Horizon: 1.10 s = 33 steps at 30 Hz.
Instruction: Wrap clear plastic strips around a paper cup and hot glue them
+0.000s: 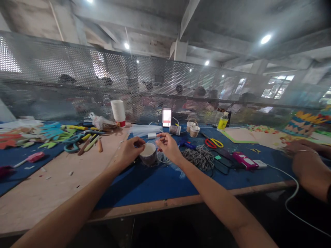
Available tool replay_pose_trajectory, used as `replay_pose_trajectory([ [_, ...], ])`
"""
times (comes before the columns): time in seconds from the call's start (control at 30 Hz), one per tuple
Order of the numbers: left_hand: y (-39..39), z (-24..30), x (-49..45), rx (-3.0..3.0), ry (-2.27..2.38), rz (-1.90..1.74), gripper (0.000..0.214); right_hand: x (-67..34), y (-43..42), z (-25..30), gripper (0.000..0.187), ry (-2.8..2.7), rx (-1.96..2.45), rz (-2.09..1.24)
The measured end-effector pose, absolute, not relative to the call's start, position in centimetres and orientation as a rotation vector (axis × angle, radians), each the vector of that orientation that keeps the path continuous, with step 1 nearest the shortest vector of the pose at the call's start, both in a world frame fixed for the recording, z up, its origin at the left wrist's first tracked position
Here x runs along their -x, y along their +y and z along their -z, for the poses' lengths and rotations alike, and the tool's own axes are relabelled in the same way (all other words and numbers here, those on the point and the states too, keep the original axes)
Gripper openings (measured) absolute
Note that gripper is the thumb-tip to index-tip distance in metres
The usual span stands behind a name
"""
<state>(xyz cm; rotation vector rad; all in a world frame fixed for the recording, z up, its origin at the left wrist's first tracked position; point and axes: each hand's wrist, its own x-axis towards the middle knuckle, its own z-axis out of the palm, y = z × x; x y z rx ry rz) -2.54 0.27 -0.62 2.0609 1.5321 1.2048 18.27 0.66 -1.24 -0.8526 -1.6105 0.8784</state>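
Note:
A white paper cup (148,155) with a greyish lower side stands upright on the blue mat (134,189) in front of me. My left hand (133,148) is at its left rim, thumb and forefinger curled together on the edge. Just right of the cup, my right hand (167,144) is raised with its fingertips pinched; what they hold, if anything, is too small to make out. A tangled bundle of grey cord (200,158) lies to the right of my right wrist. Behind the cord is a blue glue gun (187,144).
Left lie teal-handled scissors (72,143) and several wooden-handled tools; behind them stands a stack of paper cups (118,113). Red-and-yellow scissors (214,143), a magenta device (245,161) and a yellow bottle (222,121) are right. Another person's arm (310,168) rests at far right.

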Motion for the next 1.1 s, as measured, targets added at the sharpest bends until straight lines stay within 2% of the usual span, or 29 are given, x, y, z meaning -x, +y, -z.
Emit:
replay_pose_trajectory([
  [0.27,0.1,0.4,2.4,-2.029,1.573,-1.293,0.021,-18.3,0.2,0.3,0.03,-1.532,0.742,-0.989],
  [0.73,0.5,-0.6,3.9,-1.936,1.665,-1.529,0.023,-18.7,0.7,0.6,0.018,-1.556,0.761,-1.01],
  [1.1,0.5,-0.3,3.6,-1.904,1.629,-1.554,0.021,-18.2,0.9,1.2,0.024,-1.483,0.732,-1.252],
])
